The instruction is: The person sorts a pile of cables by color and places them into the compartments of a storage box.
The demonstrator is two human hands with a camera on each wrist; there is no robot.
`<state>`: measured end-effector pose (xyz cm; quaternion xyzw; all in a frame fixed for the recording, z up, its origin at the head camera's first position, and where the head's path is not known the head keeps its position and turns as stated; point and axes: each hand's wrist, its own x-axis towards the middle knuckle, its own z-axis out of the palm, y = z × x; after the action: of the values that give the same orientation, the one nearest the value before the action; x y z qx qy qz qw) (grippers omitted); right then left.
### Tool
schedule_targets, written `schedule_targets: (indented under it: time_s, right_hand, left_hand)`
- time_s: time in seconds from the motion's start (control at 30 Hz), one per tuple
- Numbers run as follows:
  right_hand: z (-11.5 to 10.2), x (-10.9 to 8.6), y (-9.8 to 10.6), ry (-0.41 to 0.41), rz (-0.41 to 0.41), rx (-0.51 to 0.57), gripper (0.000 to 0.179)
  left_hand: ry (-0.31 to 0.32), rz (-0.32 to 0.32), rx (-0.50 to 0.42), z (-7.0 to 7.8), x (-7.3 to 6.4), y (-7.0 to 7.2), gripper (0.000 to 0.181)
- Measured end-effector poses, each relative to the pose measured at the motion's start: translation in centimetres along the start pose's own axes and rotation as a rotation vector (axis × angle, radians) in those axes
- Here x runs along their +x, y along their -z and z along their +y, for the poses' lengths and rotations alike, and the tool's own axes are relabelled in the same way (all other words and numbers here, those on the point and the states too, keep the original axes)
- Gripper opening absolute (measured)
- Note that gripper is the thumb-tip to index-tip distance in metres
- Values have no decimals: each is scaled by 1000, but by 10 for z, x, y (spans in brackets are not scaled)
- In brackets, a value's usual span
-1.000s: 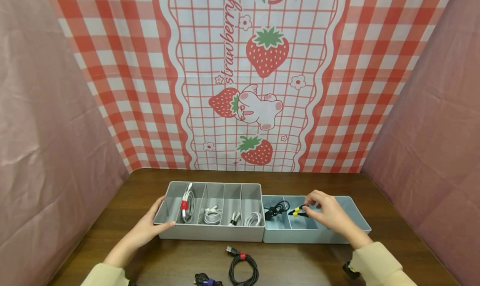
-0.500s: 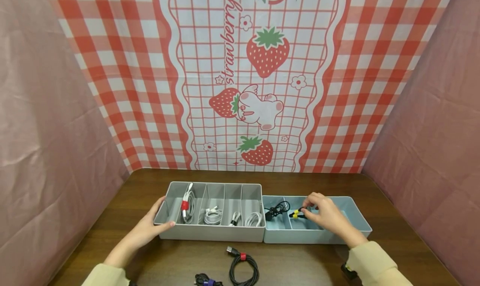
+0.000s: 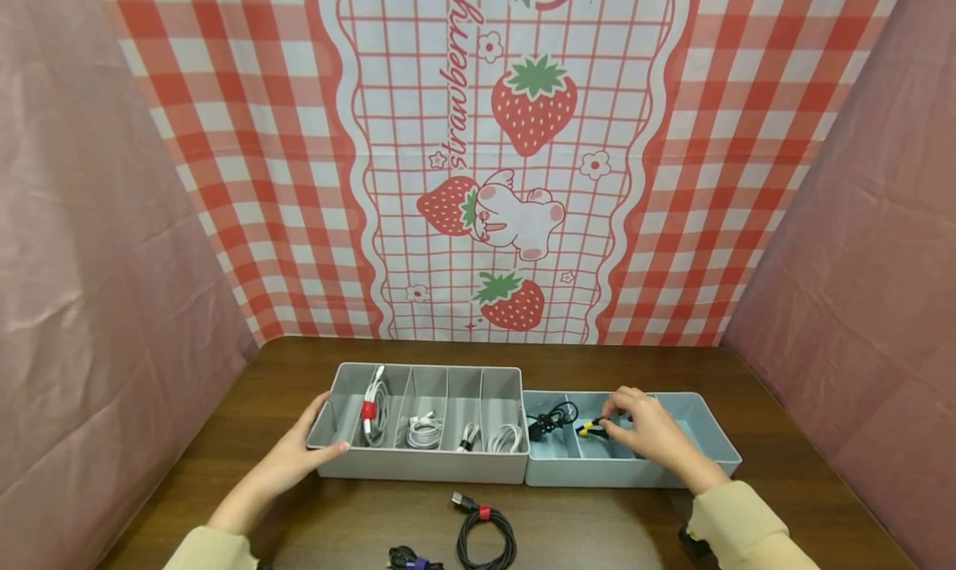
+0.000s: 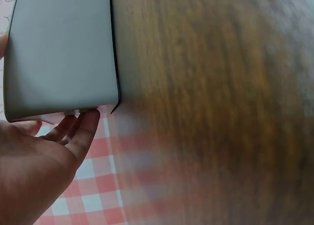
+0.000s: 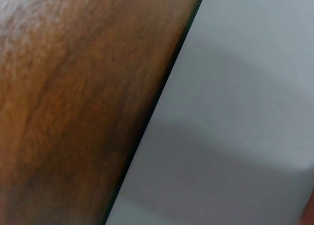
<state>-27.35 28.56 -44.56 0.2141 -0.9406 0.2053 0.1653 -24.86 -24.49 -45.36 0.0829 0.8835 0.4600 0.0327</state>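
While the left hand (image 3: 299, 445) grips the grey box (image 3: 418, 464), the nearer right hand (image 3: 648, 429) pinches the yellow-tied cable (image 3: 586, 431), which lies at its nine o'clock, roughly nine-to-three lengthwise, in or just over the second compartment from the nine-o'clock end of the blue box (image 3: 575, 472).

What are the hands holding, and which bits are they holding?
The right hand pinches a black cable beside its yellow tie; the left hand grips the gray box at its left end.

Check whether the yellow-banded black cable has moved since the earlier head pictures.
Yes: in the head view, the yellow-banded black cable has shifted slightly left and down, judged against the blue box.
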Motion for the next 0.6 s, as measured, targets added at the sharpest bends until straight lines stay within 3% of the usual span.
schedule_targets:
  time_s: [0.3,0.6]
  right_hand:
    - [0,0,2,-16,-21,1,20]
    - [-3,0,7,30,24,8,18]
  left_hand:
    - [5,-1,-1,1,-1,0,88]
    - [3,-2,1,1,-1,0,88]
